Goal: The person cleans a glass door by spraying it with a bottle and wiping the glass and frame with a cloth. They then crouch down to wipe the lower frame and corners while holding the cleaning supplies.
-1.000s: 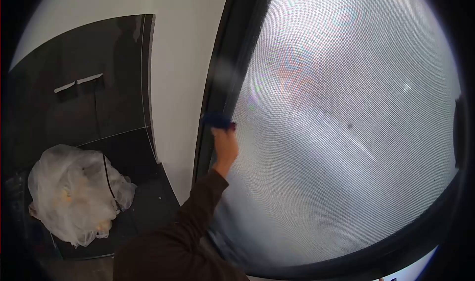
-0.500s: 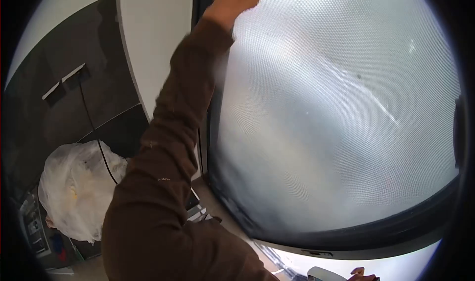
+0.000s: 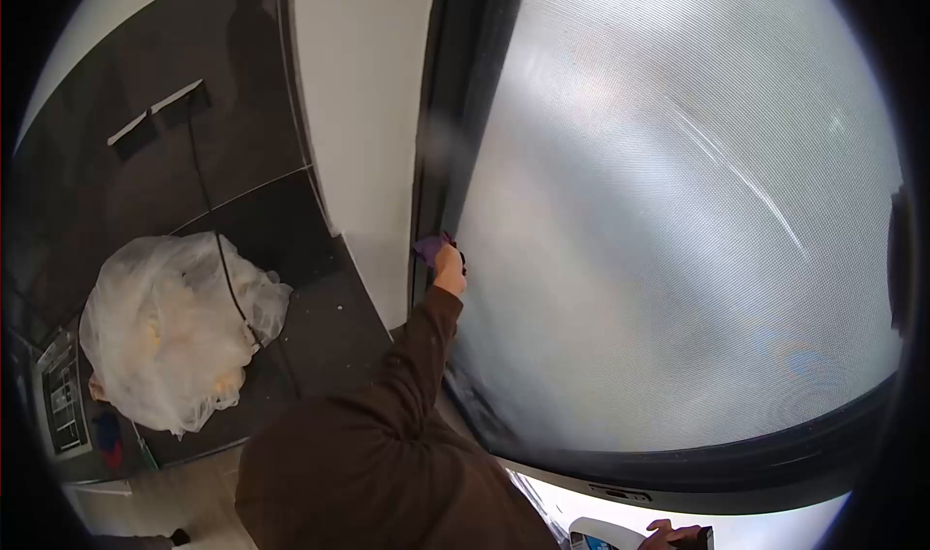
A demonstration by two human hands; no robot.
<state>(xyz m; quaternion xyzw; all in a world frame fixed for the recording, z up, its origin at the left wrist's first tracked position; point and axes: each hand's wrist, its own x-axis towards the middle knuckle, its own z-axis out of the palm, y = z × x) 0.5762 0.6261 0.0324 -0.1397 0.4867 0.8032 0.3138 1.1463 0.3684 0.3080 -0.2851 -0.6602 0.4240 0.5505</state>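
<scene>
My left hand (image 3: 449, 269) is closed on a purple cloth (image 3: 427, 250) and presses it to the dark window frame (image 3: 465, 162) at its left side. My brown-sleeved left arm reaches up to it from the bottom. Beside the frame, the pale mesh-covered window pane (image 3: 659, 259) fills the right half of the view. At the bottom edge, my right hand (image 3: 668, 535) is partly in view with its fingers curled. It is at a white bottle with a blue label (image 3: 593, 535), most of which is cut off.
On the left, a bulky translucent plastic bag (image 3: 174, 327) lies on a dark worktop (image 3: 334, 327). A black cable (image 3: 228, 274) runs down the dark tiled wall (image 3: 97, 191) over the bag. A white wall strip (image 3: 363, 114) stands beside the frame.
My left hand has come down along the left side of the frame, and the purple cloth has come into view. My right hand and the white bottle have shifted slightly left.
</scene>
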